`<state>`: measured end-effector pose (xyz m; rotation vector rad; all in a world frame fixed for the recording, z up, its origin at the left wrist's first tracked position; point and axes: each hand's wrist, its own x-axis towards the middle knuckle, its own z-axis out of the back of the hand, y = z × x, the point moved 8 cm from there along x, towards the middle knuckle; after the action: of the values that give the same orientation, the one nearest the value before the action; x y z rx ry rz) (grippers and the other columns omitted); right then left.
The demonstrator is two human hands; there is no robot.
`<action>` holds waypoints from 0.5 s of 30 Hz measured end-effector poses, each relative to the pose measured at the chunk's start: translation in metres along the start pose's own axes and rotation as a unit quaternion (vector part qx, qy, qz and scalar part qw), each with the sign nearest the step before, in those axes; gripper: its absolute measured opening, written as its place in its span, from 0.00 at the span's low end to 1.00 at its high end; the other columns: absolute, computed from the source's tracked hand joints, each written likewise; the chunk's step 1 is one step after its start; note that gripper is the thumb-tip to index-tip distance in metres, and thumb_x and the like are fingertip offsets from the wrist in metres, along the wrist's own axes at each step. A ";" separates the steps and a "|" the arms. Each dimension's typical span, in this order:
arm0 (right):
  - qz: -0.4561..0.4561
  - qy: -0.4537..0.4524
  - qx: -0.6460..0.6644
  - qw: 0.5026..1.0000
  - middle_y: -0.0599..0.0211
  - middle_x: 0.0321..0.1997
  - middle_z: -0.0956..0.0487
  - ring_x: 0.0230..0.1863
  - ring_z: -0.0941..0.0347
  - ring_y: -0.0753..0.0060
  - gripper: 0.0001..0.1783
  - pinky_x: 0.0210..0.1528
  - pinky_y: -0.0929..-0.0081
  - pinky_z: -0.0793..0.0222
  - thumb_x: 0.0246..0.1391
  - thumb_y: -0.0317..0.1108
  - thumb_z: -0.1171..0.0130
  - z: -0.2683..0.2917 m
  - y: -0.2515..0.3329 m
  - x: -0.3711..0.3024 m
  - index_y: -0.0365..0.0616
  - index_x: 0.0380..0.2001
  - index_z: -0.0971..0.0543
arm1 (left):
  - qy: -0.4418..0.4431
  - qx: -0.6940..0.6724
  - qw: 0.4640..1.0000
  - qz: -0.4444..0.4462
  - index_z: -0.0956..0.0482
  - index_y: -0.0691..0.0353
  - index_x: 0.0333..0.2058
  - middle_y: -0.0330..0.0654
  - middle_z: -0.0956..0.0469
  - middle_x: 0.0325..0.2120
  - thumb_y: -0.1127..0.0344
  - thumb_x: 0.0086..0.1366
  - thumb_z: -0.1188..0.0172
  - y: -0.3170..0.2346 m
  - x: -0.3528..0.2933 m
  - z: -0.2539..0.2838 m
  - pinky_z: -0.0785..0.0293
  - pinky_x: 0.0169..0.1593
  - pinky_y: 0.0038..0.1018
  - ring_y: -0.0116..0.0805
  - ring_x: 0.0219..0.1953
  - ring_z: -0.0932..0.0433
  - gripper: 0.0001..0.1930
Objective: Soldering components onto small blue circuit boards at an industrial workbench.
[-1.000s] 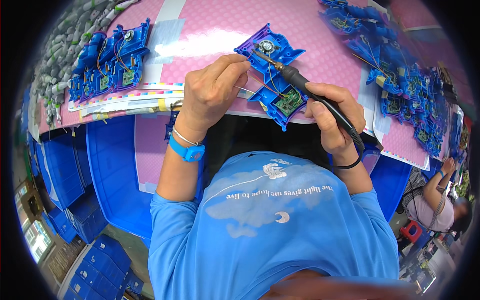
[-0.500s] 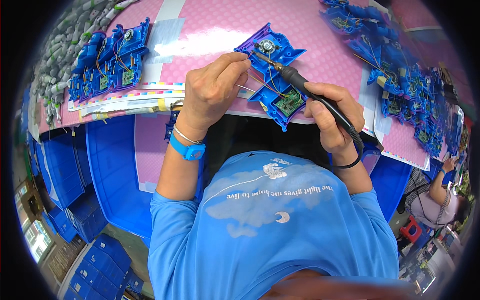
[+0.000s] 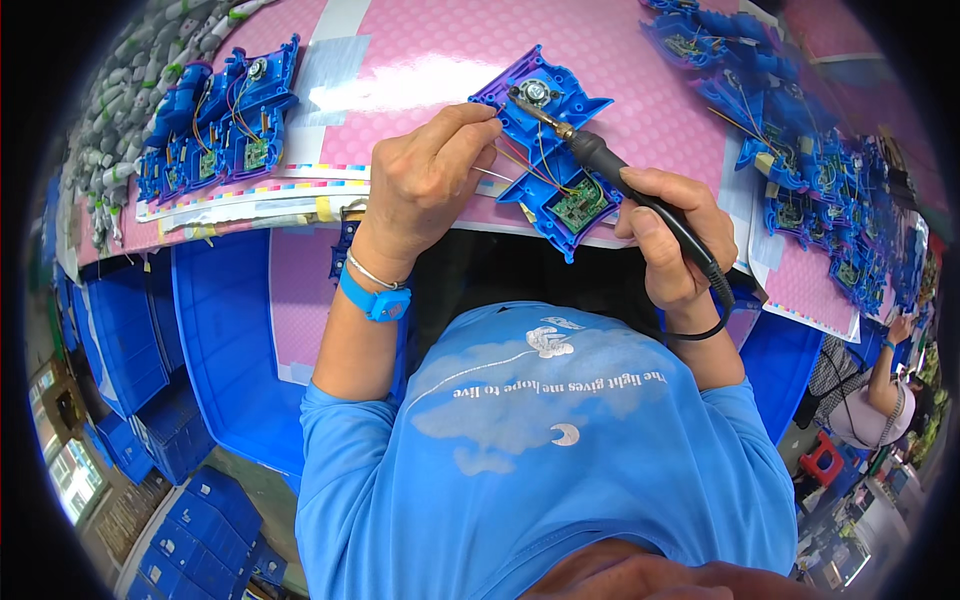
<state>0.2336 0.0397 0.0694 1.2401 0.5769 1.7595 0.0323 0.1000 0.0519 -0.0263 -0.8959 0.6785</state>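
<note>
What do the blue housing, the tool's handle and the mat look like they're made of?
Blue housing: moulded plastic by the look, glossy, with ribs and screw posts; a green circuit board sits inside.
Tool in the right hand: handle seems matte black rubber or plastic, tip metallic.
Mat: probably soft rubber or foam, pink with a fine dotted texture.

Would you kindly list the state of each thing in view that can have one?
blue plastic housing: open, circuit board and wires exposed
soldering iron: gripped, tip at the housing's round part
left hand: pinching a thin wire at the housing
right hand: closed round the iron
stack of blue housings: open, lying on the pink table
</note>
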 end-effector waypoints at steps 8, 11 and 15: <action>0.012 -0.001 0.000 1.000 0.56 0.26 0.19 0.25 0.22 0.74 0.15 0.29 0.79 0.25 0.59 0.27 0.43 0.001 -0.001 -0.002 0.27 0.46 0.22 | -0.001 -0.001 1.000 0.007 0.18 0.61 0.34 0.39 0.16 0.35 0.76 0.53 0.31 0.001 -0.001 0.000 0.19 0.28 0.25 0.33 0.29 0.15 0.09; 0.015 0.002 0.000 1.000 0.56 0.26 0.19 0.25 0.23 0.74 0.16 0.29 0.79 0.25 0.59 0.27 0.43 0.001 0.000 -0.002 0.27 0.46 0.22 | -0.001 -0.003 1.000 0.006 0.18 0.61 0.34 0.40 0.16 0.35 0.76 0.53 0.31 0.001 -0.001 -0.001 0.20 0.28 0.25 0.33 0.28 0.16 0.09; 0.019 0.000 0.004 1.000 0.56 0.27 0.19 0.25 0.23 0.74 0.15 0.29 0.79 0.25 0.59 0.27 0.43 0.002 0.000 -0.004 0.27 0.46 0.22 | -0.004 -0.009 1.000 0.006 0.18 0.62 0.35 0.40 0.16 0.36 0.77 0.53 0.31 0.002 -0.002 -0.001 0.20 0.28 0.24 0.34 0.28 0.16 0.10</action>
<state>0.2355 0.0366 0.0681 1.2636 0.5641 1.7895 0.0307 0.1006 0.0495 -0.0452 -0.9111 0.6812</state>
